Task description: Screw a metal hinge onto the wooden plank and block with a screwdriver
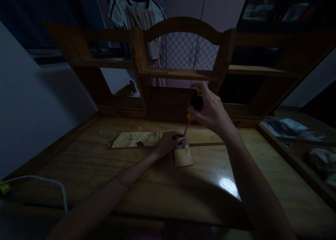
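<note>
My right hand [210, 108] is closed round the black and yellow handle of a screwdriver [196, 101]. The shaft slants down to the left and its tip meets a small metal hinge-like piece [181, 146]. My left hand [168, 142] has its fingers closed at that metal piece, close by the screwdriver's tip. A small wooden block [183, 157] lies under and in front of the metal piece. Behind both runs a long wooden board [139, 139] with dark, rough patches on its left part. The fingertips of the left hand partly hide the metal piece.
The wooden desk [105, 170] has a shelf unit [181, 73] standing along its back edge. A white cable [39, 177] curves in at the lower left. Papers and a plastic bag [292, 124] lie beyond the raised right edge. Clothes [141, 16] hang behind.
</note>
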### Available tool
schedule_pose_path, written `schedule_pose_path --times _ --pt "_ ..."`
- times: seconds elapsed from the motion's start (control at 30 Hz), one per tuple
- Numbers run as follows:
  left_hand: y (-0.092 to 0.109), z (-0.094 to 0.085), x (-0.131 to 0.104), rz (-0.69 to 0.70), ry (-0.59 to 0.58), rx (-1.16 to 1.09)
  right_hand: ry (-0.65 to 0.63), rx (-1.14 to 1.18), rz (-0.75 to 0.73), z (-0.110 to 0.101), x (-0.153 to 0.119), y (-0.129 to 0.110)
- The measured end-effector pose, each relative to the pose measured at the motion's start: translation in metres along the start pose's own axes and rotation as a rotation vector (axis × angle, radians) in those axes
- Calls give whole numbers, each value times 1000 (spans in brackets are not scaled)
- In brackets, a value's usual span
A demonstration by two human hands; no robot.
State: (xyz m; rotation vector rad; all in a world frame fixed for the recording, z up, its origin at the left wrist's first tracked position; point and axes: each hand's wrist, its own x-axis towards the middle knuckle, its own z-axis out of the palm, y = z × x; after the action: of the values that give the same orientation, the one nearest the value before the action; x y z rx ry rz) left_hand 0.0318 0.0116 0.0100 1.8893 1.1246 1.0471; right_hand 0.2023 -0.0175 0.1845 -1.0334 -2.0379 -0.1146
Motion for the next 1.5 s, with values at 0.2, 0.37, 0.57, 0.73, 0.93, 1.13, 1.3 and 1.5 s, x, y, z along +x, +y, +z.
schedule_pose_path --times 0.2,0.37,0.57,0.73,0.93,1.13,1.3,1.5 --pt "-1 -3 2 14 80 -37 78 -41 38 -5 1 1" --pt "-3 -1 5 33 169 -56 121 -30 56 -6 1 0" --pt "-19 -52 35 -194 336 -306 242 -22 92 -16 0 -2" --pt "-51 -171 23 -340 431 85 334 -39 60 -32 0 -3" --pt "-83 -277 -41 -551 624 519 403 -76 61 -45 0 5" --pt "-107 -294 -60 -599 619 665 411 -78 49 -51 -2 5" --pt "-112 -298 -54 -573 652 733 421 -95 66 -54 -2 4" --pt "-71 -248 -22 -315 697 668 423 -127 70 -56 -1 7"
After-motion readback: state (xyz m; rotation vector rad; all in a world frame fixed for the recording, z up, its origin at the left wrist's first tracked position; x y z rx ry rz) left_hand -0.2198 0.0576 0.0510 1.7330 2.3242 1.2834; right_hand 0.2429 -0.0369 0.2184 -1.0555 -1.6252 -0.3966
